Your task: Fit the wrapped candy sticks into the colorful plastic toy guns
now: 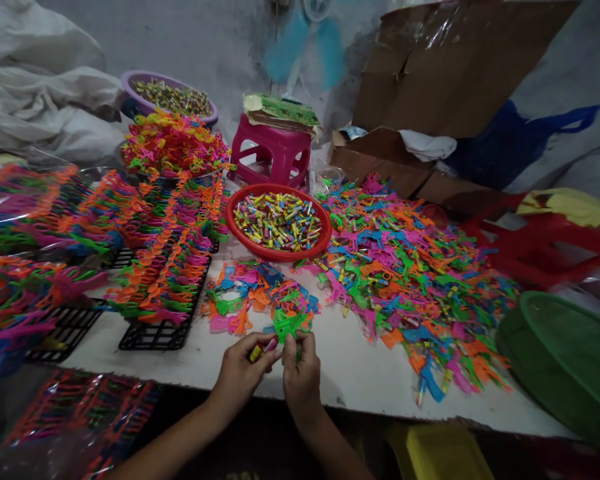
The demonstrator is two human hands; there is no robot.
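My left hand and my right hand meet at the front edge of a white table. The left hand pinches small coloured tubes, yellow and pink. My right hand grips a green plastic toy piece. Just beyond them lies a small heap of coloured plastic toy pieces. A red bowl full of small coloured tubes sits further back at centre.
A large heap of coloured plastic pieces covers the right side. Rows of assembled pieces lie on black trays at left. A green basin, red stool, pink stool, purple bowl and cardboard boxes surround the table.
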